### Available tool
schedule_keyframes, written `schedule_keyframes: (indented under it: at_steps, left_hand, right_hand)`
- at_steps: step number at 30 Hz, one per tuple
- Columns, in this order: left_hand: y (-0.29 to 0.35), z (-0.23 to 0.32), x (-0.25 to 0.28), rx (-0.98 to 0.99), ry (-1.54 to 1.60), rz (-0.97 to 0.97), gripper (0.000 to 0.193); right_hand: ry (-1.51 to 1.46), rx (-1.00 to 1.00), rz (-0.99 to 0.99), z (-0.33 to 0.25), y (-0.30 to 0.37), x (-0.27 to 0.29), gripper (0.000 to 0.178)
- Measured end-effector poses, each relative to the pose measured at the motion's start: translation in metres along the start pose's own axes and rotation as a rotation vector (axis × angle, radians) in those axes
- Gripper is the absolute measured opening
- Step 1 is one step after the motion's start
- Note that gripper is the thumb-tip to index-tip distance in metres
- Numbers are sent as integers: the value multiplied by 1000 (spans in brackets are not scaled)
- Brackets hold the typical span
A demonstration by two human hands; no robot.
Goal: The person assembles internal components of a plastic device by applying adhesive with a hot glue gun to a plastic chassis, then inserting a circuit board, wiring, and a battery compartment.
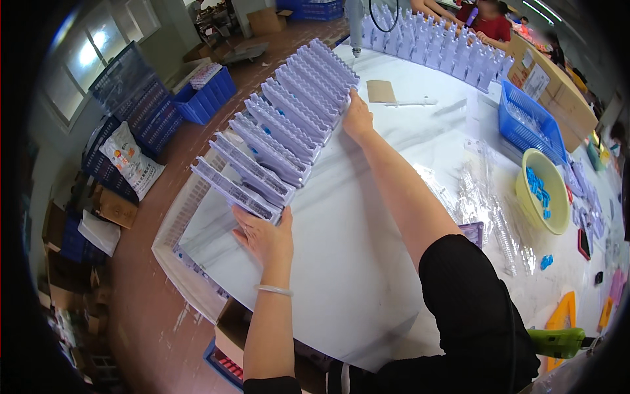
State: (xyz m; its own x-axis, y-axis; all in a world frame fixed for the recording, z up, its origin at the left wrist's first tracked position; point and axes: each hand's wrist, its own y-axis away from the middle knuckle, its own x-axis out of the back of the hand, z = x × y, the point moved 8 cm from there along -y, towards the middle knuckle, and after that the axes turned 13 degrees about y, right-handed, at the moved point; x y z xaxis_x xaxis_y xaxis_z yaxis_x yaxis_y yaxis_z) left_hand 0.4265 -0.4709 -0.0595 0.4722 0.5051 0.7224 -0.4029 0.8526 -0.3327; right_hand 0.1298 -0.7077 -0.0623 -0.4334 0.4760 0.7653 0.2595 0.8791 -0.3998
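This was a small factory or packing workshop. A large white table (pixel 367 262) carried long rows of identical lilac plastic trays (pixel 282 125). Blue plastic crates (pixel 203 98) and cardboard boxes (pixel 115 207) stood on the bare floor, and another worker (pixel 489 23) sat at the far side.

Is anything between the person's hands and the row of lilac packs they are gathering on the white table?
Nothing visible. The left hand presses the near end of the row of lilac packs, and the right hand presses the far end. Both touch it directly. The cardboard piece lies beyond, apart from them.
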Motion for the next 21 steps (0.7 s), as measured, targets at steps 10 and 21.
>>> schedule_keyframes:
  at_steps: [10,21]
  left_hand:
    - [0,2,0,-28,-4,4,109]
    - [2,-1,1,-35,-6,42,110]
  right_hand:
    - [-174,24,118,-3,14,19,60]
    - [-158,463,160,-48,57,40,69]
